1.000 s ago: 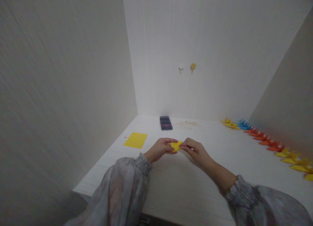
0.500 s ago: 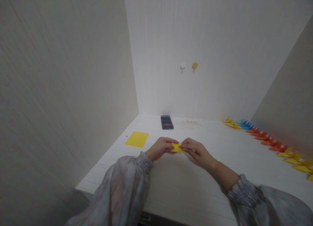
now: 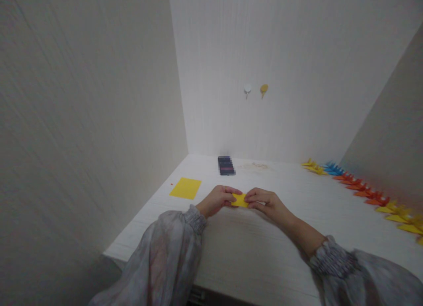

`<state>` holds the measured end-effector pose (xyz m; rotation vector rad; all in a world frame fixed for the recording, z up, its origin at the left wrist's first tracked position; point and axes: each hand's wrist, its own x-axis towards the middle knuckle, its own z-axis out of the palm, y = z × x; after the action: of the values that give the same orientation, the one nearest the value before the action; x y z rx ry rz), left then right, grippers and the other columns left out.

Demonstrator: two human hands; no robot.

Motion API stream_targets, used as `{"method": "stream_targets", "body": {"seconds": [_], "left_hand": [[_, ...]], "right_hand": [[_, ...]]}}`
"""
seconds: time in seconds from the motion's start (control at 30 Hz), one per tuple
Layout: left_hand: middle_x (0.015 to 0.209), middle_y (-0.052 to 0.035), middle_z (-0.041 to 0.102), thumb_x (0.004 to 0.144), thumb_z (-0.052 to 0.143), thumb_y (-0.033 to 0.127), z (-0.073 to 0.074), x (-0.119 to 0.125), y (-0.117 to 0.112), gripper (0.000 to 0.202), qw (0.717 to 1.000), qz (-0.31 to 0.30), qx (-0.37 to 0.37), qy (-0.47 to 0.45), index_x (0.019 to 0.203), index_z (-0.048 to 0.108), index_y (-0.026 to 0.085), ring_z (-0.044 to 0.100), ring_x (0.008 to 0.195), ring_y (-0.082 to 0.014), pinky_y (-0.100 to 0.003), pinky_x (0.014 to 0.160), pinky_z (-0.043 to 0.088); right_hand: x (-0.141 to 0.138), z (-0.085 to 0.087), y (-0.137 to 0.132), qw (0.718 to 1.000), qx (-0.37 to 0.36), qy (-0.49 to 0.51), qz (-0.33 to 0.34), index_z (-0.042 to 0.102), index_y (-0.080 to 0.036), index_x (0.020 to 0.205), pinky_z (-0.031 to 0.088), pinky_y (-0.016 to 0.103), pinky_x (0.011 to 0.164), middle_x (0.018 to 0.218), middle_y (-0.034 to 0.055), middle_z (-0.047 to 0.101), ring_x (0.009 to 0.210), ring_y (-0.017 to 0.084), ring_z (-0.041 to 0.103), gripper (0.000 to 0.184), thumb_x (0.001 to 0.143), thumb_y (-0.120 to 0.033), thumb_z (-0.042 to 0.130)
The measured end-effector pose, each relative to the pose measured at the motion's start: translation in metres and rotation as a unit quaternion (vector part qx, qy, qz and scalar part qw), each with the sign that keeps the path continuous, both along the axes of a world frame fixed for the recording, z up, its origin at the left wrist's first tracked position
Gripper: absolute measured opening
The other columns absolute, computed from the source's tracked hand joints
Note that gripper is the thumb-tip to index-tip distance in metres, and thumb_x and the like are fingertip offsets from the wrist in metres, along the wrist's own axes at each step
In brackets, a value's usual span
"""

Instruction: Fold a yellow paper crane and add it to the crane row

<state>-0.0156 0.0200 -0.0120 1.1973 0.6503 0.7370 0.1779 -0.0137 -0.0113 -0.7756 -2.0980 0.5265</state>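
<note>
A small folded piece of yellow paper (image 3: 239,200) is held between my two hands above the white table. My left hand (image 3: 220,200) pinches its left end; a ring shows on one finger. At the right end, the fingertips of my right hand (image 3: 266,201) close on the paper's edge. Its exact folds are too small to make out. A flat yellow paper sheet (image 3: 186,188) lies on the table to the left of my left hand.
Along the right side runs a row of folded paper figures, yellow, blue (image 3: 333,168), orange (image 3: 358,186) and yellow again. A dark blurred object (image 3: 226,166) lies near the back wall. Two hooks, one white (image 3: 247,89) and one gold (image 3: 264,89), are on that wall.
My right hand has shifted slightly to the right along the paper, and more of the yellow surface shows between my hands. My left hand stays nearly still.
</note>
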Motion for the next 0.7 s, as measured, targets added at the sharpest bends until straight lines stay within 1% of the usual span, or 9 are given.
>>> {"method": "stream_targets", "body": {"seconds": [0.1, 0.27, 0.37, 0.53, 0.7], "left_hand": [[0.079, -0.0083, 0.065, 0.057, 0.054, 0.005, -0.001, 0.000, 0.000, 0.032, 1.000, -0.006, 0.005, 0.003, 0.088, 0.063, 0.008, 0.061, 0.068, -0.0133, -0.023, 0.061, 0.048], [0.063, -0.0036, 0.063, 0.057, 0.051, 0.003, 0.000, 0.000, 0.000, 0.030, 1.000, -0.001, 0.025, 0.018, 0.084, 0.064, 0.008, 0.056, 0.054, -0.0085, -0.018, 0.050, 0.044], [0.061, -0.0028, 0.062, 0.056, 0.052, 0.003, 0.000, 0.000, 0.000, 0.031, 0.999, 0.001, 0.028, 0.029, 0.084, 0.064, 0.009, 0.054, 0.051, -0.0071, -0.017, 0.048, 0.042], [0.073, -0.0061, 0.065, 0.055, 0.055, 0.004, -0.002, -0.001, 0.001, 0.034, 0.999, 0.001, 0.018, 0.034, 0.088, 0.064, 0.009, 0.059, 0.061, -0.0107, -0.020, 0.055, 0.045], [0.076, -0.0066, 0.065, 0.055, 0.060, 0.006, -0.002, 0.000, 0.001, 0.035, 1.000, -0.015, 0.005, 0.020, 0.090, 0.063, 0.009, 0.060, 0.065, -0.0118, -0.022, 0.060, 0.046]], "right_hand": [[0.000, 0.001, 0.000, 1.000, -0.002, -0.004, 0.006, 0.066, -0.024, 0.086, 0.048, 0.028, 0.071, 0.086, 0.0035, 0.060, 0.079, 0.014, 0.057, 0.016, 0.072, -0.027, 0.061], [-0.002, 0.001, -0.002, 1.000, -0.009, -0.010, 0.010, 0.067, -0.024, 0.084, 0.048, 0.028, 0.071, 0.086, 0.0036, 0.061, 0.078, 0.014, 0.058, 0.014, 0.072, -0.028, 0.060], [-0.003, 0.001, -0.002, 1.000, -0.023, -0.015, 0.011, 0.067, -0.024, 0.081, 0.047, 0.028, 0.071, 0.085, 0.0034, 0.060, 0.077, 0.013, 0.057, 0.013, 0.073, -0.029, 0.059], [-0.005, 0.002, -0.003, 0.999, -0.025, -0.027, 0.011, 0.066, -0.023, 0.081, 0.047, 0.027, 0.071, 0.084, 0.0038, 0.058, 0.077, 0.013, 0.056, 0.014, 0.077, -0.028, 0.054], [-0.010, 0.006, -0.010, 0.999, -0.008, -0.035, -0.021, 0.059, -0.018, 0.081, 0.046, 0.024, 0.060, 0.087, 0.0061, 0.053, 0.067, 0.011, 0.052, 0.019, 0.084, -0.026, 0.042]]}}
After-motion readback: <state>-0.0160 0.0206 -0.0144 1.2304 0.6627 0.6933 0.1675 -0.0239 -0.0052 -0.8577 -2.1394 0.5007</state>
